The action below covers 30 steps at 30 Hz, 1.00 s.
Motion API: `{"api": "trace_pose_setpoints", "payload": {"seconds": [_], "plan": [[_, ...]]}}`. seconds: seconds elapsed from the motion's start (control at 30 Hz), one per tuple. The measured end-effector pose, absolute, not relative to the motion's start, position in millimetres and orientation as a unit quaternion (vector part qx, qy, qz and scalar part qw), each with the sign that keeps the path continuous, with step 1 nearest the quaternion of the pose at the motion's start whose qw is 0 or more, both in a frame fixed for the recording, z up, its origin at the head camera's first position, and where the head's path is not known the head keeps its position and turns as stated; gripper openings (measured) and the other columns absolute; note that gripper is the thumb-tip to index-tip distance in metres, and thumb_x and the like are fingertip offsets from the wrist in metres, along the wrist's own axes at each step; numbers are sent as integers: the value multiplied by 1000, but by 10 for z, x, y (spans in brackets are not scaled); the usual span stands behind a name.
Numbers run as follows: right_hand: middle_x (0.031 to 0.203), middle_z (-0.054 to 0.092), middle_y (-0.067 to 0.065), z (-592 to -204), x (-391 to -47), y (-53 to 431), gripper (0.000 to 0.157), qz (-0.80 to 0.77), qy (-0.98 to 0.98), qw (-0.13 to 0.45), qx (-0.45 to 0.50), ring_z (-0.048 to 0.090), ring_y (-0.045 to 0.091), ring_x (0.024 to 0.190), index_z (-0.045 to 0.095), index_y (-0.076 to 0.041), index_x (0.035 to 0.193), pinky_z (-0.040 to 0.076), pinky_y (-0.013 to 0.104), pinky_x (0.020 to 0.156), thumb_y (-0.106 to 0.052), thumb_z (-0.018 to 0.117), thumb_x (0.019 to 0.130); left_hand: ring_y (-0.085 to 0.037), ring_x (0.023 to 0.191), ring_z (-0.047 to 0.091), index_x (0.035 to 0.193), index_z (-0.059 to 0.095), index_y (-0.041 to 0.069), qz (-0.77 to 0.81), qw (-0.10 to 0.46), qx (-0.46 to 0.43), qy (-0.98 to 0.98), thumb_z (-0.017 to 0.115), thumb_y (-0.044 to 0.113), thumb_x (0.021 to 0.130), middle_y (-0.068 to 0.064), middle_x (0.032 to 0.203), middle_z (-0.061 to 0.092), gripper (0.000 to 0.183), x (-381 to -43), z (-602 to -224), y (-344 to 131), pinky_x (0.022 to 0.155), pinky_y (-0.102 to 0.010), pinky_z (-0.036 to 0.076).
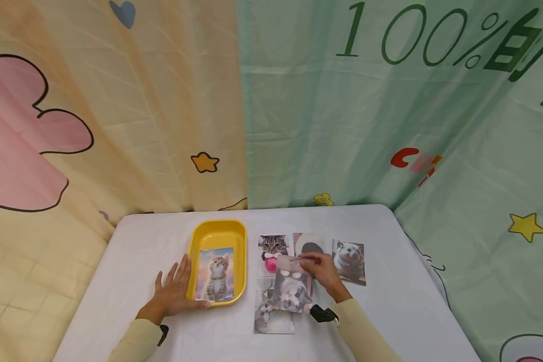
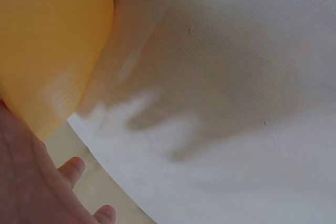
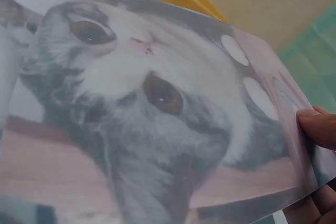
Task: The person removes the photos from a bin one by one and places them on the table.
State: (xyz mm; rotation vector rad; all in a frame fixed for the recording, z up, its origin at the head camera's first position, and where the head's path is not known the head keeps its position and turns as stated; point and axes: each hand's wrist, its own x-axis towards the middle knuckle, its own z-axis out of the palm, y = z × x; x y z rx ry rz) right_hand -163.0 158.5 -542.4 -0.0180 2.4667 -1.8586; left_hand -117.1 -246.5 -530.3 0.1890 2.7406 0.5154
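Note:
My left hand lies with spread fingers against the left side of a yellow tray. The left wrist view shows the same hand beside the tray's outer wall. A kitten photo card lies in the tray. With thumb and fingers, my right hand pinches the edge of a grey-and-white cat photo card, its picture upside down in the head view. Close up in the right wrist view, the thumb presses on that card. The held card partly covers other photo cards below.
Around the right hand lie a tabby cat card, a partly hidden card, a hamster-like animal card and a greyish animal card. The white-covered table stands before patterned curtains.

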Motion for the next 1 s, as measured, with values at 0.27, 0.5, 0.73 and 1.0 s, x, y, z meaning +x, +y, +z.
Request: {"api": "trace_pose_setpoints", "payload": {"seconds": [0.27,0.5,0.73,1.0], "plan": [[102,69,14,-5638,-1408,2016,16,-564,824,52,5,52,10,73,73,1,100,43,21,59,-2,70,85,-49,141,4,150,2,-9,184,176,68,965,68,77,63,-23,159,-8,139,-1164,-5283,-2458,105,-70,-10],[102,70,17,-5759,-1283,2150,13,-522,851,47,-28,58,14,86,73,4,96,48,21,67,-1,71,84,-50,140,4,150,2,-9,185,175,70,965,68,76,63,-24,158,-7,138,-1168,-5292,-2460,104,-71,-10],[92,72,12,-5869,-1255,2110,13,-486,873,-15,-48,62,14,85,74,2,92,51,24,73,3,72,79,-49,141,5,150,3,-9,179,174,69,966,69,76,63,-24,158,-7,138,-1163,-5286,-2461,105,-70,-9],[91,72,9,-5810,-1232,2002,18,-468,877,-85,-60,66,28,90,74,-2,92,54,36,79,7,74,76,-49,141,5,150,3,-8,179,174,68,966,69,75,63,-23,159,-7,138,-1155,-5281,-2453,105,-70,-9]]}}
